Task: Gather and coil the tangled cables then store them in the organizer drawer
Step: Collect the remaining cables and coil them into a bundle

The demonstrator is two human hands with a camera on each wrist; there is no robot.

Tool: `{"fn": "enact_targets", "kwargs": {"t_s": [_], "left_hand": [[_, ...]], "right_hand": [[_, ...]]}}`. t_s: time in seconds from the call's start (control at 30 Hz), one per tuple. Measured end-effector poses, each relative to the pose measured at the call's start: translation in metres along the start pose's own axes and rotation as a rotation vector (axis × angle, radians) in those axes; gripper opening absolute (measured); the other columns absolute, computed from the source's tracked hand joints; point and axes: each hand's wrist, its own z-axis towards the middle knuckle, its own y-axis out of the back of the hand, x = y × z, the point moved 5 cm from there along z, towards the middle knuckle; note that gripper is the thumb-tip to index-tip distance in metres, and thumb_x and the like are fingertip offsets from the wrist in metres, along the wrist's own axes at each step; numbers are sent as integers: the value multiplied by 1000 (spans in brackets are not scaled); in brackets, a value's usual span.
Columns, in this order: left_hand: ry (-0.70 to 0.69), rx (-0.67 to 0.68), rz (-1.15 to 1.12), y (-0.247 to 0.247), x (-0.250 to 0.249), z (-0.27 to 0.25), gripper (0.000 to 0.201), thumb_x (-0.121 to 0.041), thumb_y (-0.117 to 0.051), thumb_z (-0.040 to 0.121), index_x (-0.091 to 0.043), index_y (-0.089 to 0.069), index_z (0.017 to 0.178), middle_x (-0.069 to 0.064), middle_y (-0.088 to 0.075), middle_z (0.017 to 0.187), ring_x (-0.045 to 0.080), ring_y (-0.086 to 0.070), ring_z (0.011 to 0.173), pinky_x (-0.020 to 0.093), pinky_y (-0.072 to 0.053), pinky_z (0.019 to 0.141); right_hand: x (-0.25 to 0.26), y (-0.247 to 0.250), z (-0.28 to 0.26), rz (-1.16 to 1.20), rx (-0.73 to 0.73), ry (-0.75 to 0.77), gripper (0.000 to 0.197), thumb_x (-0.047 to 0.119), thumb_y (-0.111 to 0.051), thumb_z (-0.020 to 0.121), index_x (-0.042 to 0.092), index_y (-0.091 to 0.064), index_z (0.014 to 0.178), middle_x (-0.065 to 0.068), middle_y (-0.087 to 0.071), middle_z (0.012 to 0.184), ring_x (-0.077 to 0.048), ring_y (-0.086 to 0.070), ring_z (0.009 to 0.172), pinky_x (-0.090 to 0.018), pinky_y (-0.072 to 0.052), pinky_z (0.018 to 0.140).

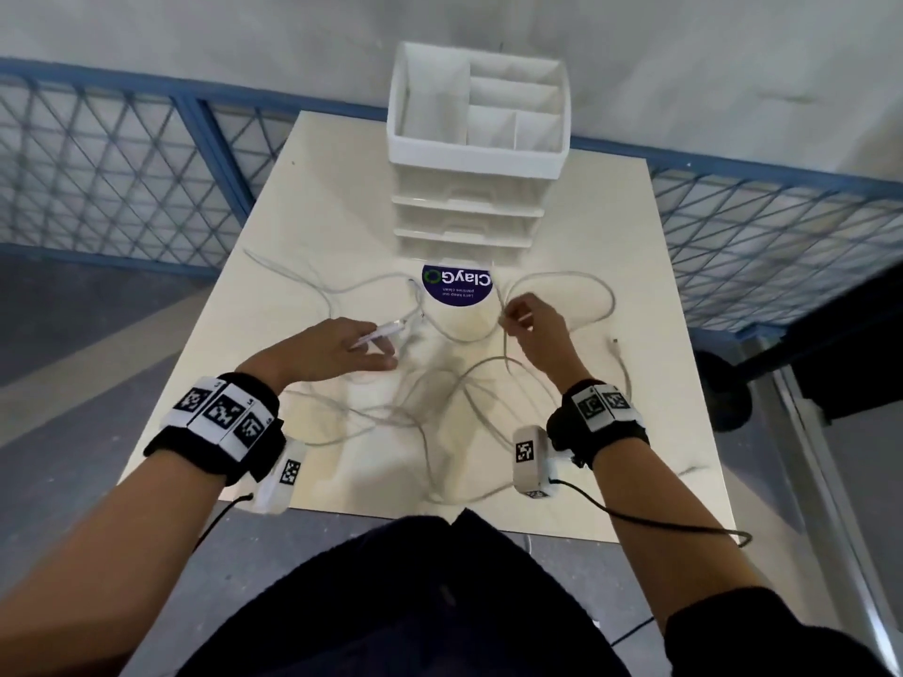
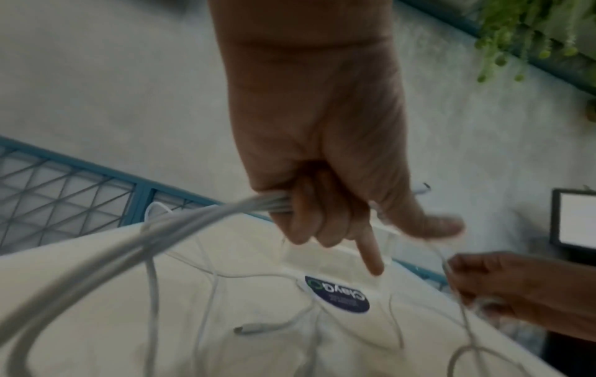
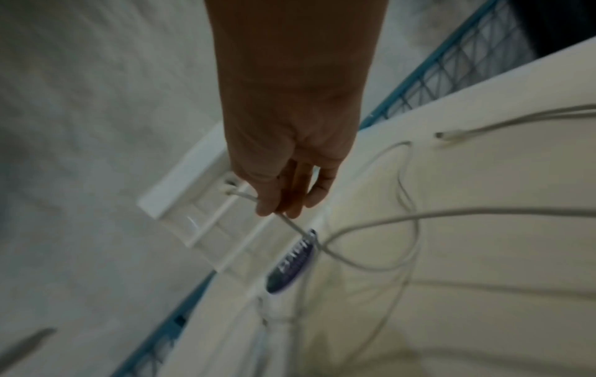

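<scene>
Several thin white cables (image 1: 440, 383) lie tangled across the cream table (image 1: 303, 188). My left hand (image 1: 342, 346) grips a bundle of cable strands (image 2: 225, 206); three fingers curl round it, while the index finger (image 2: 371, 255) points out. My right hand (image 1: 530, 324) pinches a cable end (image 3: 245, 196) between thumb and fingertips, lifted just above the table, and a loop (image 1: 586, 285) trails from it. The white organizer (image 1: 479, 114) stands at the table's far edge, its drawers (image 1: 466, 212) closed and its top tray open in compartments.
A round purple sticker (image 1: 457, 283) lies on the table before the organizer. A loose connector (image 1: 615, 342) rests at the right. Blue mesh fencing (image 1: 97, 153) runs behind and beside the table. A dark object (image 1: 723, 398) sits off the right edge.
</scene>
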Motion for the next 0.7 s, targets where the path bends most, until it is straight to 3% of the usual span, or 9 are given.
{"fn": "enact_targets", "kwargs": {"t_s": [0.03, 0.1, 0.23, 0.33, 0.43, 0.5, 0.57, 0.63, 0.7], "left_hand": [[-10, -43, -58, 3, -5, 1, 25, -37, -56, 90, -15, -65, 97, -1, -55, 78, 5, -49, 65, 16, -36, 60], [-8, -79, -281, 3, -13, 6, 32, -38, -41, 97, -13, -60, 89, -6, -41, 62, 7, -35, 51, 14, -30, 48], [-85, -157, -693, 7, -28, 20, 33, -34, -28, 101, -16, -45, 79, -14, -25, 52, 4, -19, 46, 15, -21, 43], [-104, -196, -802, 4, -38, 26, 33, -30, -30, 101, -19, -51, 79, -4, -25, 62, 4, -22, 47, 13, -23, 42], [-118, -187, -811, -3, -43, 29, 31, -28, -33, 101, -19, -57, 84, -8, -40, 62, 4, -29, 51, 14, -27, 47], [-135, -188, -827, -4, -44, 31, 31, -28, -32, 101, -17, -52, 81, -10, -48, 64, 6, -36, 55, 18, -30, 54], [-149, -217, -906, -1, -47, 32, 34, -29, -29, 101, -17, -47, 74, -4, -48, 73, 9, -44, 62, 22, -36, 63], [-162, -244, -1031, 7, -51, 31, 36, -27, -26, 102, -16, -44, 72, -5, -54, 80, 4, -56, 67, 21, -44, 68], [-197, -257, -1091, 18, -56, 29, 36, -26, -24, 102, -16, -41, 72, -8, -67, 83, 0, -63, 77, 14, -48, 70]], "right_hand": [[17, 4, 3, 99, 2, 45, 11, 5, -66, 82, 12, -57, 82, -4, -63, 79, 0, -55, 63, -7, -39, 62], [50, 2, 3, 237, 125, 92, 16, 5, -67, 81, 17, -57, 77, 2, -62, 75, -3, -57, 66, -11, -42, 64], [89, -29, -16, 300, 438, 98, 14, 5, -65, 83, 16, -57, 79, 0, -62, 71, -7, -59, 66, -17, -42, 60], [92, -47, -23, 334, 444, 85, 17, 3, -65, 83, 17, -57, 78, -1, -62, 72, 1, -58, 61, -15, -41, 59], [93, -51, -22, 374, 413, 66, 11, 1, -66, 83, 9, -57, 82, -9, -62, 78, 8, -57, 63, -10, -41, 58], [91, -55, -21, 388, 423, 52, 14, 5, -68, 82, 11, -56, 85, -9, -61, 84, -5, -60, 73, -13, -44, 65], [86, -64, -19, 406, 485, 19, 23, 9, -71, 80, 12, -54, 95, -7, -60, 97, -17, -62, 94, -22, -48, 81], [86, -78, -24, 445, 615, -9, 37, 12, -72, 80, 8, -52, 111, -5, -61, 115, -19, -57, 116, -32, -45, 101], [94, -93, -36, 480, 768, 2, 40, 7, -67, 82, 6, -51, 120, -3, -64, 116, -15, -56, 117, -31, -43, 104]]}}
